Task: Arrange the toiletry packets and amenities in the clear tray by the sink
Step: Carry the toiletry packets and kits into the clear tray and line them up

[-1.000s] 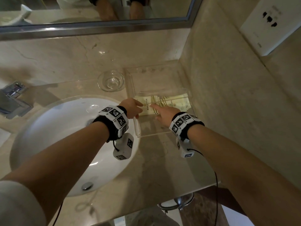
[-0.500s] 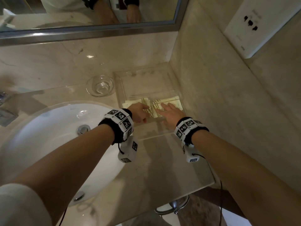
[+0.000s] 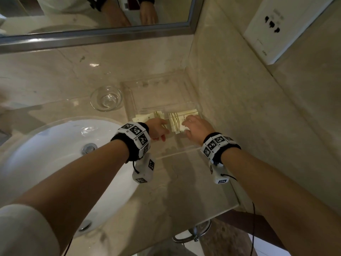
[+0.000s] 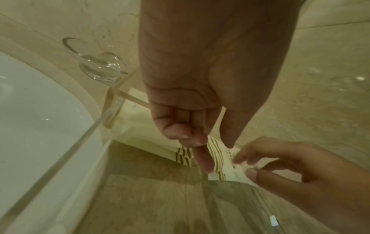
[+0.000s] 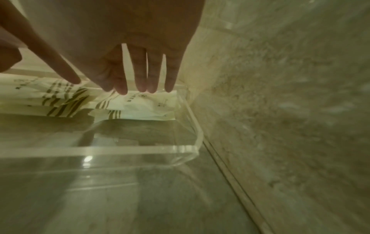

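A clear tray point(image 3: 177, 153) stands in the counter's corner against the right wall. Cream packets with olive stripes point(image 3: 175, 121) lie across its middle. More of these packets point(image 3: 145, 117) reach towards the tray's left wall. My left hand point(image 3: 160, 126) is over the left packets. Its index finger point(image 4: 207, 164) points straight down onto a striped packet point(image 4: 219, 159) while the other fingers curl in. My right hand point(image 3: 186, 122) reaches in from the front. Its straight fingertips point(image 5: 122, 91) rest on the right packets point(image 5: 144, 104) near the tray rim point(image 5: 120, 149).
A small glass bowl point(image 3: 106, 98) sits left of the tray. The white sink basin point(image 3: 55, 154) lies under my left arm. A stone wall point(image 3: 258, 126) runs along the tray's right side, with a socket plate point(image 3: 287, 28) higher up. A mirror point(image 3: 92, 15) hangs behind.
My right hand has slid right, from pointing at the packets' middle to lying over the right-hand ones. My left hand stays on the left packets.
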Action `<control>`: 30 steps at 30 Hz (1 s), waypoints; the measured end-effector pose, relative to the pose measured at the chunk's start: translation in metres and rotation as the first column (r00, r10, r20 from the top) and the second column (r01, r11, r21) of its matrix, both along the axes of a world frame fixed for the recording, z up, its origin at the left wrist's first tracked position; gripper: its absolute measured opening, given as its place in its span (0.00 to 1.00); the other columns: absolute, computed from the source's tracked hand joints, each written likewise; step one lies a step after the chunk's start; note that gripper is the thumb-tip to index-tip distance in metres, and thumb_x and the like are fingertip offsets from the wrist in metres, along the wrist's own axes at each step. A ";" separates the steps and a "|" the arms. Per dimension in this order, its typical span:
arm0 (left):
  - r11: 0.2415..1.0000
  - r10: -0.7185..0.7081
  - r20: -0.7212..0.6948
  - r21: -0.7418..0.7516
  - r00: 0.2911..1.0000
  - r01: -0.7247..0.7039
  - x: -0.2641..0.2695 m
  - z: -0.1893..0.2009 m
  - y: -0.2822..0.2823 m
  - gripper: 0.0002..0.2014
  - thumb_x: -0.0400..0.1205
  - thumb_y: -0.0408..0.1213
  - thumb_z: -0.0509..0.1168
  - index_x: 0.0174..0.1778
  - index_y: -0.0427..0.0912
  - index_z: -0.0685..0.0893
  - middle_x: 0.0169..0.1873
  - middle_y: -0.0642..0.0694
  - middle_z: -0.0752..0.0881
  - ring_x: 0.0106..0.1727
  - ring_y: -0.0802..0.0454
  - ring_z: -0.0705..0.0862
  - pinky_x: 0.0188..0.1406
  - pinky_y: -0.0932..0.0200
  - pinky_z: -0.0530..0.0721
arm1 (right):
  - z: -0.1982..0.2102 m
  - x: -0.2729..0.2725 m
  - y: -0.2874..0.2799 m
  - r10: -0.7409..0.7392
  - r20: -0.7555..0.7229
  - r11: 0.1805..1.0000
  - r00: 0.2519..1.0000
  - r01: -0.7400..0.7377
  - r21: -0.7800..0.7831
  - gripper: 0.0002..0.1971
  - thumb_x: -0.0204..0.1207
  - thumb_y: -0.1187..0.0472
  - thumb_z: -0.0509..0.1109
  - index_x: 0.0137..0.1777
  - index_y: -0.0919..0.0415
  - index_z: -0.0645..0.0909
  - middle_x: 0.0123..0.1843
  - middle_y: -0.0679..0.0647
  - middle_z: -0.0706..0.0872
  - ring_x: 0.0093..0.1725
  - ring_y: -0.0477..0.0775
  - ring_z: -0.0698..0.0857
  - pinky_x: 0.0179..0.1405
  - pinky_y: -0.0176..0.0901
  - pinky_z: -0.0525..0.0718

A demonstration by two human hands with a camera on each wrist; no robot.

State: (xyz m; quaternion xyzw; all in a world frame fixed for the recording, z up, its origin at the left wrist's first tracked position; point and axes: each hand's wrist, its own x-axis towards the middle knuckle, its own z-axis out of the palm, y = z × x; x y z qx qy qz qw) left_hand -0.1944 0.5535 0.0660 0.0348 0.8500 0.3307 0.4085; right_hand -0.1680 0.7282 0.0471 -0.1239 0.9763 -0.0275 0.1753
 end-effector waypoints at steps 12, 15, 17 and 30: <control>1.000 0.019 0.130 -0.024 0.991 -0.016 0.000 -0.013 0.028 0.09 0.84 0.35 0.57 0.54 0.33 0.77 0.26 0.44 0.85 0.14 0.56 0.70 0.14 0.68 0.69 | -0.009 0.006 -0.002 -0.053 0.165 0.998 0.985 0.049 0.027 0.20 0.78 0.64 0.57 0.68 0.52 0.79 0.64 0.57 0.83 0.59 0.61 0.83 0.56 0.51 0.84; 1.000 0.021 0.146 0.000 0.989 -0.021 -0.001 -0.015 0.033 0.10 0.83 0.34 0.58 0.56 0.34 0.80 0.28 0.43 0.86 0.18 0.53 0.70 0.17 0.63 0.70 | -0.011 0.006 -0.002 -0.114 0.133 0.993 0.985 0.115 0.000 0.17 0.79 0.61 0.57 0.64 0.54 0.81 0.60 0.57 0.86 0.55 0.60 0.86 0.52 0.50 0.85; 0.999 0.034 0.145 -0.004 0.989 -0.033 -0.002 -0.013 0.036 0.05 0.83 0.32 0.57 0.44 0.41 0.79 0.24 0.44 0.86 0.19 0.52 0.69 0.18 0.62 0.69 | -0.012 0.007 0.000 -0.124 0.131 0.992 0.984 0.128 -0.021 0.16 0.79 0.59 0.57 0.62 0.54 0.82 0.59 0.56 0.87 0.54 0.60 0.86 0.52 0.50 0.86; 0.997 0.074 0.133 -0.048 0.988 -0.068 0.013 0.000 -0.002 0.10 0.84 0.33 0.56 0.41 0.34 0.78 0.23 0.45 0.85 0.14 0.56 0.69 0.12 0.71 0.67 | 0.001 0.006 -0.031 -0.077 0.025 0.992 0.997 0.079 -0.100 0.14 0.81 0.60 0.56 0.56 0.59 0.83 0.58 0.57 0.86 0.56 0.59 0.84 0.48 0.45 0.79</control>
